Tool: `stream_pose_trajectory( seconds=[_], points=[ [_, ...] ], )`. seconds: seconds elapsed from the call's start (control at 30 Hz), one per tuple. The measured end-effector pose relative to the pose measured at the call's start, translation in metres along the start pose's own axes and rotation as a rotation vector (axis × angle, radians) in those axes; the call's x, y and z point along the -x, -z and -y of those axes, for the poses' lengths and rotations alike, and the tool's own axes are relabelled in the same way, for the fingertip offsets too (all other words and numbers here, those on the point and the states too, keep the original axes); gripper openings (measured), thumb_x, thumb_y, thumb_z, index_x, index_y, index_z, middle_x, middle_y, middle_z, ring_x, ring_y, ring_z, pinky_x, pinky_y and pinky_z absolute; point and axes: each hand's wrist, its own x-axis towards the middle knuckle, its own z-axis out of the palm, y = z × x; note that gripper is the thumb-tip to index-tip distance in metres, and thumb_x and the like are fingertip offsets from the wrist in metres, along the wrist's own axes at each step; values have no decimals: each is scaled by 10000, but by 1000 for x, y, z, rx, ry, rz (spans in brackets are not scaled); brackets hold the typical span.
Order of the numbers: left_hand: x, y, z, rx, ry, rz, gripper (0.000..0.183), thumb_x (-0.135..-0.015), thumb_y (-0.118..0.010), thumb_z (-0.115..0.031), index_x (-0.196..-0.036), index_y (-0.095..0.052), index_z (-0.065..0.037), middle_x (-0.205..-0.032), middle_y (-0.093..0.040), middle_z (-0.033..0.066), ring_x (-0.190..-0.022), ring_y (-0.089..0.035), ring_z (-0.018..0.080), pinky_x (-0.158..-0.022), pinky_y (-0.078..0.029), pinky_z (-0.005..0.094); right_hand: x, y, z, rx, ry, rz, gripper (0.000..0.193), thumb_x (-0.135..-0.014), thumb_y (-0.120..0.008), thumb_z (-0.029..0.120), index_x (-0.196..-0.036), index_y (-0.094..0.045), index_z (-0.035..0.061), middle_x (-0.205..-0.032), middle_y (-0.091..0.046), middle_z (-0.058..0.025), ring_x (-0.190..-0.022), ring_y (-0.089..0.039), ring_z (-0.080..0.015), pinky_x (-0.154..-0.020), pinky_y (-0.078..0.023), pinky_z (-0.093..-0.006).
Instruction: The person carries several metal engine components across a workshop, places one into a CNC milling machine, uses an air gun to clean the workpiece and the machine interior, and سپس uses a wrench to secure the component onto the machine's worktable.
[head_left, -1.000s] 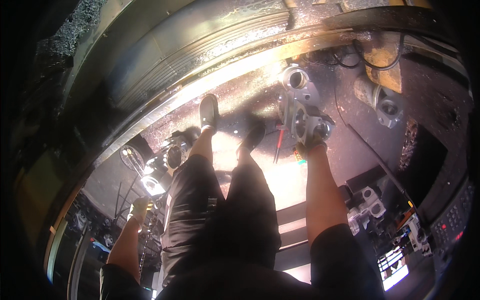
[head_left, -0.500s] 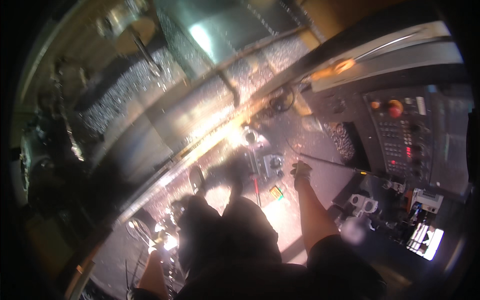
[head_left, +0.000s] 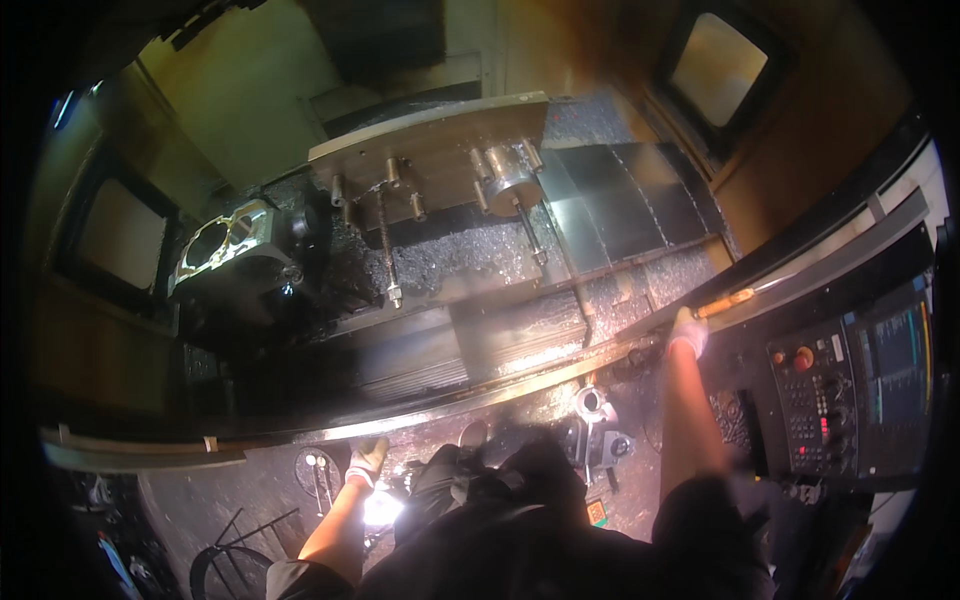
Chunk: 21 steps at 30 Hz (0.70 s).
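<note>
My left hand (head_left: 368, 460), in a light glove, reaches the machine's long front sill (head_left: 340, 432), its fingers outstretched at the edge. Beyond the sill's right part, my right hand (head_left: 687, 332), also gloved, is closed about the near end of an orange-handled tool (head_left: 727, 303) with a thin shaft. That tool lies along the sloping door rail; my hand hides part of its handle. Inside the machine a thick metal plate (head_left: 430, 150) carries several posts, a cylinder (head_left: 508, 180) and two threaded rods, one of them a long stud (head_left: 392, 260) with a nut.
A cast housing (head_left: 228, 242) with round bores stands inside at left. Metal chips (head_left: 470, 255) lie below the plate. At right is a control panel (head_left: 815, 400) with buttons and a screen. Metal parts (head_left: 600, 430) stand below the sill, and a round dark frame (head_left: 240, 555) is at lower left.
My view has swung up and left, showing more of the machine's inside. Both hands have moved forward, the left to the sill and the right from above the floor to the orange-handled tool.
</note>
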Motion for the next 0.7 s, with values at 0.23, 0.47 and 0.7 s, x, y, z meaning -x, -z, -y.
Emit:
stream_pose_trajectory(
  seconds=[0.23, 0.47, 0.7],
  points=[
    [113, -23, -191, -34, -100, 226, 570, -985, -641, -422, -1369, -592, -4, -1296, -671, 176, -1238, -616, 284, -1066, -466, 400, 124, 18, 147, -759, 38, 573, 313, -1019, -633, 315, -835, -557, 74, -838, -701, -130, -777, -691, -223, -772, -567, -349],
    [173, -106, -356, 378, -662, 493, 640, -962, -691, -387, -1461, -508, -30, -1454, -559, 177, -1374, -506, 269, -1147, -411, 404, 256, 50, -12, 251, 542, 1481, 293, -980, -586, 347, -961, -700, 78, -886, -730, -105, -776, -694, -256, -711, -558, -359],
    [187, -151, -329, 838, -221, 68, 308, -1035, -595, -326, -1115, -654, -35, -1166, -721, 98, -1089, -650, 166, -974, -490, 323, 302, 107, 53, 268, 719, 1159, 681, -841, -730, 187, -1448, -463, 34, -1278, -621, -258, -1010, -692, -407, -897, -568, -452]
  ],
)
